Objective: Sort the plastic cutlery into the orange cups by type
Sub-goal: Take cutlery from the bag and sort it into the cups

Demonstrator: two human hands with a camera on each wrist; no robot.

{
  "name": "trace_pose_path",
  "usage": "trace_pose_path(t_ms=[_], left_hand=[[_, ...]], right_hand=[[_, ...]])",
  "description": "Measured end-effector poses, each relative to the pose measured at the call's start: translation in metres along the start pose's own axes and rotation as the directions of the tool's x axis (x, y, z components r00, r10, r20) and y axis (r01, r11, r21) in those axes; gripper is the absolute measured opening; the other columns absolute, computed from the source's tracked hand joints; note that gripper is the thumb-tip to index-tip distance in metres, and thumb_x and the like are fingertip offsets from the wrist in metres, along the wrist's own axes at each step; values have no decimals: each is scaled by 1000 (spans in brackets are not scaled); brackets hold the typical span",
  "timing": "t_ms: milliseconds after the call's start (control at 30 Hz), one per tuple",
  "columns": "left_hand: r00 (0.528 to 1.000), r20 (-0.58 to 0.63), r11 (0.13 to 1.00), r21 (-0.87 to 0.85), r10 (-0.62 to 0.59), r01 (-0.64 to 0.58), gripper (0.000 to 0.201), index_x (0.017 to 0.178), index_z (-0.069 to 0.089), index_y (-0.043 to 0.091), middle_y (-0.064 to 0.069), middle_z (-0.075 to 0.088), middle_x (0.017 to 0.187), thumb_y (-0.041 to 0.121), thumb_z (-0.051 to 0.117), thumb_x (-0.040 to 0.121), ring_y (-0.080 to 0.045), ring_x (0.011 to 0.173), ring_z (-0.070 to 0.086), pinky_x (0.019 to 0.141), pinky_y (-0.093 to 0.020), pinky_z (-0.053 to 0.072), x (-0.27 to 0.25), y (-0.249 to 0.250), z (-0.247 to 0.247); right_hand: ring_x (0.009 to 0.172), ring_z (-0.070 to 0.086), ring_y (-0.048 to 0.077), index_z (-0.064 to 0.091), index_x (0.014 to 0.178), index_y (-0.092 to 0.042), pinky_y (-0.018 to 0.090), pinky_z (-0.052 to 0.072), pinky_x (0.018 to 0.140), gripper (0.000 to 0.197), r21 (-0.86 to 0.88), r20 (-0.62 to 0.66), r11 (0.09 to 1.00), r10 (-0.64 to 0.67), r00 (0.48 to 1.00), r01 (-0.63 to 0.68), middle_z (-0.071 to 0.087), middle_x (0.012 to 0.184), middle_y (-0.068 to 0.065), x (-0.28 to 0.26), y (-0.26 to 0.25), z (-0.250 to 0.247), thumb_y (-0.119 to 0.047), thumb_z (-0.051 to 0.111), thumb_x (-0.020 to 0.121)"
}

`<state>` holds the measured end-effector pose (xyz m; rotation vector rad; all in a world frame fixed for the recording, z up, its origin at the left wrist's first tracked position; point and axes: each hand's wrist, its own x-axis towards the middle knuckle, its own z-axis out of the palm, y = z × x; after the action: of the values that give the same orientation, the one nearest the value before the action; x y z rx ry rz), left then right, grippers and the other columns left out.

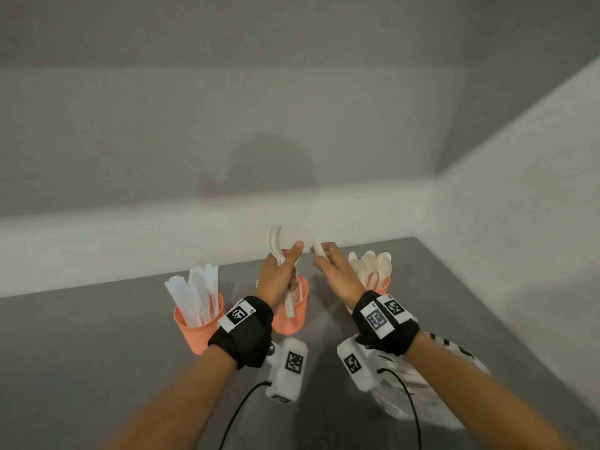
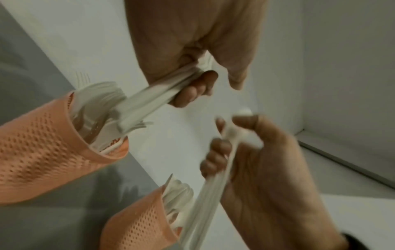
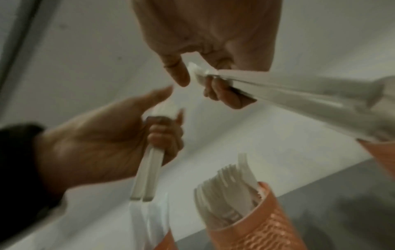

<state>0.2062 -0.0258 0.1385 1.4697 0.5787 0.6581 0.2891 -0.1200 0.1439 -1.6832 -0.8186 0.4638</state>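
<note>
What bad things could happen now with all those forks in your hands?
The left hand grips several forks at once, so one might slip out and fall onto the table. The forks hang right above the middle cup, which looks light; a bump could tip it. The right hand also pinches cutlery, blurred here, so it could land in the wrong cup.
</note>
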Motion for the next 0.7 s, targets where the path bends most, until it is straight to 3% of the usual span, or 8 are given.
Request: trace_pose_path(t_ms=[67, 133, 233, 333, 400, 567, 633, 700], left_hand=[[992, -122, 1000, -8, 4, -5, 46, 53, 41, 14, 5, 38, 36, 36, 54, 92, -10, 35, 37, 51, -26, 36, 11, 4, -6], [975, -213, 998, 2, 63, -64, 53, 47, 38, 15, 6, 37, 32, 37, 49, 94, -9, 33, 37, 52, -27, 38, 22, 7, -11], [948, -278, 988, 16, 154, -156, 56, 47, 37, 14, 2, 41, 40, 39, 41, 97, -6, 35, 40, 52, -26, 39, 36, 8, -8], [947, -280, 988, 40, 155, -150, 54, 51, 41, 13, -7, 49, 52, 40, 37, 98, -11, 47, 49, 61, -26, 44, 42, 1, -1], [953, -271, 991, 29, 135, -132, 54, 52, 41, 13, -8, 50, 54, 39, 36, 98, -17, 53, 48, 65, -30, 43, 44, -8, 4], [968, -227, 991, 106, 102, -79, 54, 56, 45, 10, -6, 54, 58, 43, 36, 97, -10, 51, 52, 61, -22, 46, 45, -31, 10], [976, -166, 969, 224, 141, -102, 58, 59, 52, 7, -10, 58, 59, 52, 38, 94, -21, 57, 58, 63, -30, 48, 45, -38, 8], [960, -50, 859, 460, 276, -223, 66, 62, 58, 5, -14, 61, 63, 60, 29, 85, -30, 65, 59, 67, -38, 47, 47, -46, 0]], right_hand=[[73, 48, 12, 50, 87, -14, 25, 40, 70, 6, 137, -182, 990, 46, 982, -21, 49, 75, -5, 8, -1, -21, -17, 52, 92], [58, 41, 10, 43, 66, -17, 23, 37, 58, 28, 254, -388, 967, 114, 914, -12, 40, 62, -3, 18, 1, -41, -17, 57, 90], [49, 34, 12, 33, 55, -17, 23, 35, 52, 42, 308, -554, 951, 169, 815, 13, 32, 55, 0, 36, 9, -63, -14, 61, 87], [52, 37, 16, 36, 58, -15, 27, 36, 53, 37, 375, -615, 927, 256, 746, -9, 35, 57, 3, 47, 25, -70, -17, 58, 88], [47, 42, 12, 37, 60, -13, 21, 38, 48, 35, 388, -633, 922, 275, 724, -11, 37, 57, 3, 50, 38, -72, -17, 55, 90], [43, 45, 7, 37, 58, -13, 17, 39, 44, 37, 349, -651, 935, 291, 701, -64, 40, 56, 3, 55, 67, -70, -16, 50, 92], [45, 47, 7, 38, 58, -14, 22, 39, 49, 37, 344, -640, 935, 301, 707, -86, 42, 57, 2, 56, 74, -68, -17, 51, 92], [43, 49, 3, 41, 57, -15, 21, 39, 49, 38, 329, -621, 939, 292, 728, -97, 45, 56, 1, 57, 81, -65, -16, 51, 93]])
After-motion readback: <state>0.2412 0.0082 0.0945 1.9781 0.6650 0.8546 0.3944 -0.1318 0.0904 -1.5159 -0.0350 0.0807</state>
